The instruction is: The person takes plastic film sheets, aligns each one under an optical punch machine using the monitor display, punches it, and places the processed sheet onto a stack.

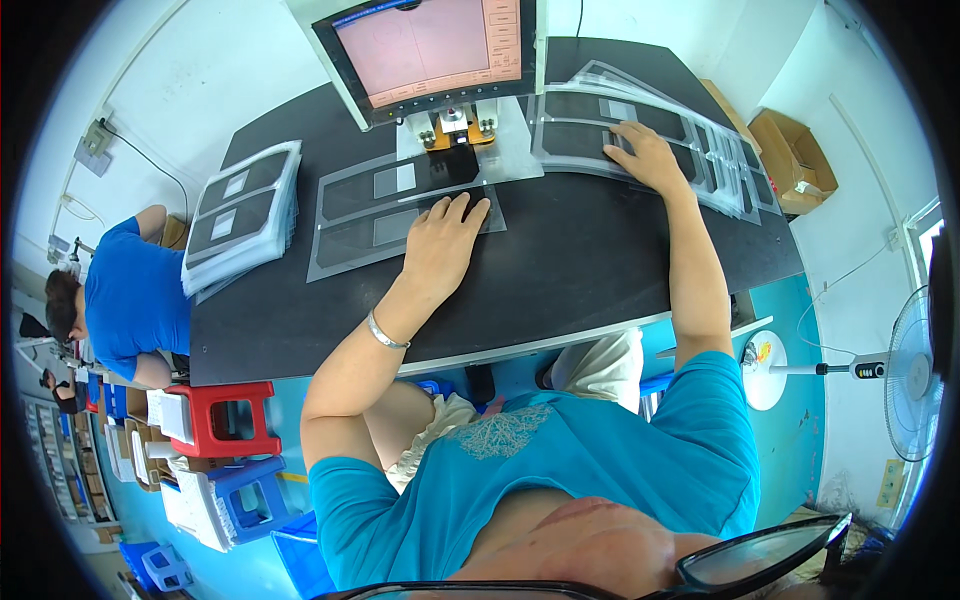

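My left hand (443, 240) lies flat with its fingers stretched out, on the near right part of a clear plastic sheet (345, 245). Two dark panels, each with a paler rectangle, show on that sheet. Its far edge reaches the base of a small machine with an orange-yellow plate (462, 137), under the monitor. On the right, the fingers of my right hand (648, 160) rest spread on top of a fanned stack of similar sheets (570, 133). Neither hand is closed round anything.
Another stack of sheets (235, 220) lies on the black table (560, 270) at left. A monitor (430, 50) stands at the back. Beyond the right edge are a cardboard box (790, 160) and a fan (908, 375). A person in blue (135, 290) bends at far left, near a red stool (230, 420).
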The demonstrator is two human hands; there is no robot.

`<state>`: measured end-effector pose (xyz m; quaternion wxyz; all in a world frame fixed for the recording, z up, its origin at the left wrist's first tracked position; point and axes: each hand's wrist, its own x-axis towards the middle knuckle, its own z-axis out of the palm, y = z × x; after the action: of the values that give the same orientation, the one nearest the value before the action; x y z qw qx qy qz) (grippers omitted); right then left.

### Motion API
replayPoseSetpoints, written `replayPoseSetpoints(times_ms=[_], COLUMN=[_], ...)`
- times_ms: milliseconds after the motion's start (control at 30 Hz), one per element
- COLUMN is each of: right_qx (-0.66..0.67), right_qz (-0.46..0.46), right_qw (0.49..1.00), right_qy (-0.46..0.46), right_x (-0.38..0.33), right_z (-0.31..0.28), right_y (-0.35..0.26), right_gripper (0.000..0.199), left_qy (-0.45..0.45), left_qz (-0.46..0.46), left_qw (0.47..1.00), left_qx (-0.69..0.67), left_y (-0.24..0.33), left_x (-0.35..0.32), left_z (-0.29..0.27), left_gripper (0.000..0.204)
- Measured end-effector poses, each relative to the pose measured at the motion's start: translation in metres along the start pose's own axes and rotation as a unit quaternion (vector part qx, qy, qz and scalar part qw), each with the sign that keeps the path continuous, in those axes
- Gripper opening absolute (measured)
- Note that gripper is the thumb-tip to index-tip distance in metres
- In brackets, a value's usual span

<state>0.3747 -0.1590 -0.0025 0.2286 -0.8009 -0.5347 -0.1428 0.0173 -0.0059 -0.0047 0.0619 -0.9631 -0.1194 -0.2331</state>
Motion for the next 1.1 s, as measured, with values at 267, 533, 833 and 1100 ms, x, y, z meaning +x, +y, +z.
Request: replayPoseSetpoints(times_ms=[267,533,833,1100], right_qx=[-0.004,-0.006,-0.008,-0.009], right_qz=[0.012,0.006,0.001,0.007], right_qw=[1.0,1.0,1.0,1.0], right_qy=[-0.016,-0.011,-0.006,-0.011], right_x=[0.0,-0.001,0.0,0.0], right_z=[-0.002,0.0,0.001,0.001], right_y=[0.003,0.005,0.005,0.005], right_gripper=[0.049,0.049,0.048,0.047], left_qy=[-0.018,-0.033,0.034,0.032], left_qz=[-0.004,-0.027,-0.041,-0.052], left_qw=[1.0,0.993,0.998,0.998], left_qx=[-0.011,-0.11,-0.021,0.006], left_y=[0.0,-0.004,-0.021,-0.029], left_x=[0.001,0.002,0.015,0.024], left_z=[-0.003,-0.019,0.023,0.036], left_gripper=[0.05,0.045,0.038,0.038])
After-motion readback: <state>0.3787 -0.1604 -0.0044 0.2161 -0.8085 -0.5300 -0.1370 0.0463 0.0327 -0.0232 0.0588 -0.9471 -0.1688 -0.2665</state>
